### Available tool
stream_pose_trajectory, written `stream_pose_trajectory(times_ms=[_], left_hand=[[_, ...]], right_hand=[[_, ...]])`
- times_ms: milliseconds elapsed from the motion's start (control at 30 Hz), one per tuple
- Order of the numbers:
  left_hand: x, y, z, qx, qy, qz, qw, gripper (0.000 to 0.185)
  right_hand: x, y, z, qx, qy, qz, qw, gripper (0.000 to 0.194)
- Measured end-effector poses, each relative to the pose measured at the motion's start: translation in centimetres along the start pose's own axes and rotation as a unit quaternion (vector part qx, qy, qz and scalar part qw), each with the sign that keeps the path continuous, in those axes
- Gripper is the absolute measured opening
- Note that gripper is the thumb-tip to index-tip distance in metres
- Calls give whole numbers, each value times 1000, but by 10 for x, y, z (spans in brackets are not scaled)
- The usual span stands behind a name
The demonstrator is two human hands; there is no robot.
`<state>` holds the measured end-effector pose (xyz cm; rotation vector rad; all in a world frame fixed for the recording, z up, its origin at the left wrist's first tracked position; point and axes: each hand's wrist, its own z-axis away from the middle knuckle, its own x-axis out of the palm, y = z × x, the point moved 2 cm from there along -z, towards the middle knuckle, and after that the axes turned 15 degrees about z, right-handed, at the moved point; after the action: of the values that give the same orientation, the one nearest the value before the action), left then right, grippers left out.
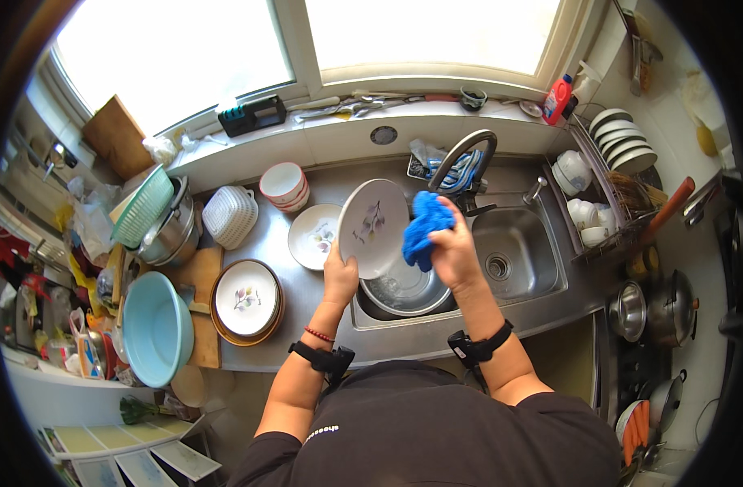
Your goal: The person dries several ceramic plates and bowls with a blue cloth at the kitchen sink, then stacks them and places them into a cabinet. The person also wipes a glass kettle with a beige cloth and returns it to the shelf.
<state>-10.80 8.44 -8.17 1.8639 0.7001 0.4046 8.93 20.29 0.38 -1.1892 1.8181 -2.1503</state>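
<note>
My left hand grips the lower left rim of a white plate with a printed flower sprig. The plate is tilted up on edge, its decorated face towards me. In my right hand is a bunched blue cloth, just right of the plate and apart from its face. Below both hands a metal basin with some water sits in the left bowl of the steel sink. Behind my left hand another flowered plate lies on the steel counter.
To the left are stacked plates, a light blue plastic basin, a white perforated basket and stacked red-rimmed bowls. The faucet arches behind my right hand. A dish rack stands at the right.
</note>
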Motion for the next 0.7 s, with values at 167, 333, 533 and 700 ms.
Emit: stream_pose_trajectory(times_ms=[167, 333, 533, 700], left_hand=[[15, 21, 9, -334, -62, 329, 881, 42], [17, 54, 10, -324, -51, 325, 887, 51], [16, 42, 18, -247, 20, 295, 923, 46], [3, 31, 18, -101, 62, 226, 967, 42]], right_hand=[[54, 26, -5, -309, -89, 544, 775, 56], [71, 43, -18, -438, -104, 626, 637, 44], [62, 27, -48, -455, 74, 747, 480, 26], [33, 43, -36, -379, 108, 804, 445, 9]])
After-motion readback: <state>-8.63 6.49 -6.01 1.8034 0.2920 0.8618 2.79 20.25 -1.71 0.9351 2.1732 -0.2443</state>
